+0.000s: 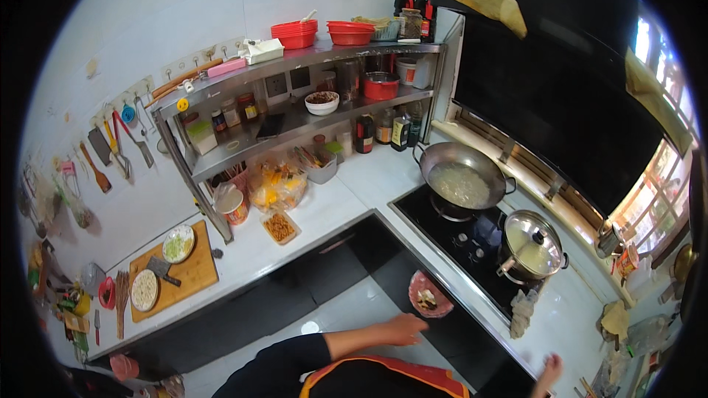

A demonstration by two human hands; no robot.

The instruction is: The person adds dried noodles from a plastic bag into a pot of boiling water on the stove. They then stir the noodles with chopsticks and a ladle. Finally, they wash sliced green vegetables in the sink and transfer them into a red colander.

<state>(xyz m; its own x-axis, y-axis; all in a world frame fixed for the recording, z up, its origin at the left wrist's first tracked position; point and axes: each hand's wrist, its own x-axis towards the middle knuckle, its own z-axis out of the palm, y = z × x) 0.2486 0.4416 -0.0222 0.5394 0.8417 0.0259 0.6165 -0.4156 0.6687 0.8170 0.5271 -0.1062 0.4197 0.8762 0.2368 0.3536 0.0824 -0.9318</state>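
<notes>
My left hand (405,330) hangs in front of my body with the fingers loosely bent, and no object shows in it. In the picture it is nearest to a pink bin (418,289) with scraps inside, down by the dark cabinet fronts. At the lower right, my right hand (549,371) is near the counter edge, blurred and partly cut off. Whether it holds anything is unclear. On the black gas stove (463,243) stand a wok (454,155) of cloudy, bubbling liquid and a steel pot under a glass lid (534,237).
A crumpled cloth (522,312) lies by the stove's front corner. The cutting board (193,282) bears a cleaver (161,269) and two filled dishes. A steel shelf (310,130) with jars and bowls rises above the counter. Bottles (399,130) stand near the wok.
</notes>
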